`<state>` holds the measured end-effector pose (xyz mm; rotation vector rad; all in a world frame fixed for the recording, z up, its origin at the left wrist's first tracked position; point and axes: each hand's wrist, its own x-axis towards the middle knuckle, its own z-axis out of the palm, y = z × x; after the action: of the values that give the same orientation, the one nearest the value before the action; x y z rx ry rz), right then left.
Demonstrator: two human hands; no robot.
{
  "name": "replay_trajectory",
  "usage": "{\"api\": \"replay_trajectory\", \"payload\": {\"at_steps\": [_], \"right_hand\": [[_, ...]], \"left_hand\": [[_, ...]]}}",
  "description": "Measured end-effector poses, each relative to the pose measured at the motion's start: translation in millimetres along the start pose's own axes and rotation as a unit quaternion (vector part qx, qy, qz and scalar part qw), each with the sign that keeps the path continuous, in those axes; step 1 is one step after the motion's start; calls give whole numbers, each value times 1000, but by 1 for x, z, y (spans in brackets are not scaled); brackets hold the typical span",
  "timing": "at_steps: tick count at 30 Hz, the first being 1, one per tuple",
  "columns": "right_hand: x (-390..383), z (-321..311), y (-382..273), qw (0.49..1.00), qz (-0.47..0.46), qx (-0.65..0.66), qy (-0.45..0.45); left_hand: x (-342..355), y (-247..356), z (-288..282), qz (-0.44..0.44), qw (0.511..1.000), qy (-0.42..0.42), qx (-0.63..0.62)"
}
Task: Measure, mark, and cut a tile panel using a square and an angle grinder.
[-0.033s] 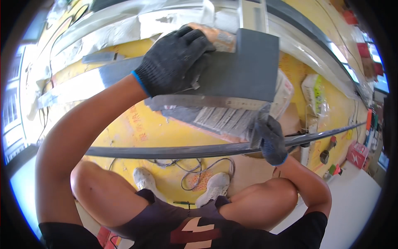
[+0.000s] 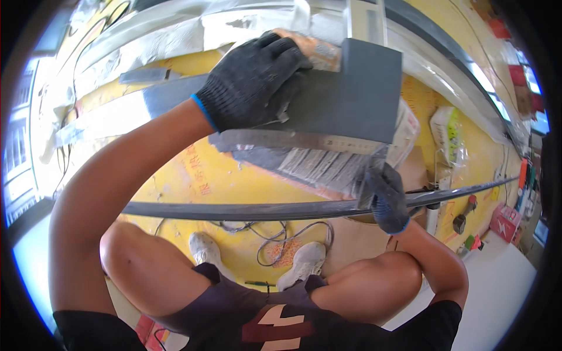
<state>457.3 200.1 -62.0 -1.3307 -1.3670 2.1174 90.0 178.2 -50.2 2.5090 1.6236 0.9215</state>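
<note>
My left hand (image 2: pixel 257 82), in a black knit glove with a blue cuff edge, presses on a dark grey L-shaped panel (image 2: pixel 369 88). Its fingers are spread over the panel's far edge, and a small torn flake shows by the wrist. Along the panel's near edge runs a graduated metal blade (image 2: pixel 333 143). At the panel's near right corner my gloved right hand (image 2: pixel 386 199) is closed around a flat grey leg (image 2: pixel 365 196), which seems to form a metal square with that blade. The fingers partly hide where the two meet.
A long dark bar (image 2: pixel 252 211) crosses in front of my knees. Under the panel lies a wrapped bundle (image 2: pixel 322 169). White-wrapped lengths (image 2: pixel 170 44) stretch across the back. Cable loops (image 2: pixel 284 237) lie between my shoes. A red box (image 2: pixel 504 221) and a green-white bag (image 2: pixel 446 134) are at right.
The view has shifted slightly, so the panel and both hands appear a little farther right. Each hand keeps its place on the panel and the square.
</note>
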Motion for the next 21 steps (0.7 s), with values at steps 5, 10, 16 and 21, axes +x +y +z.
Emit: {"api": "replay_trajectory", "payload": {"at_steps": [5, 10, 16, 21], "right_hand": [[-1, 5, 4, 999, 4, 45, -1], [-1, 1, -3, 990, -77, -116, -10], [-13, -4, -44, 977, 5, -192, -92], [-31, -10, -82, 952, -3, -285, -112]], "left_hand": [[-7, -6, 7, 5, 1000, 19, 3], [-7, -5, 4, 3, 1000, 11, 6], [-10, -4, 0, -33, 999, 6, -25], [-9, -1, -5, -45, 997, 13, -60]]}}
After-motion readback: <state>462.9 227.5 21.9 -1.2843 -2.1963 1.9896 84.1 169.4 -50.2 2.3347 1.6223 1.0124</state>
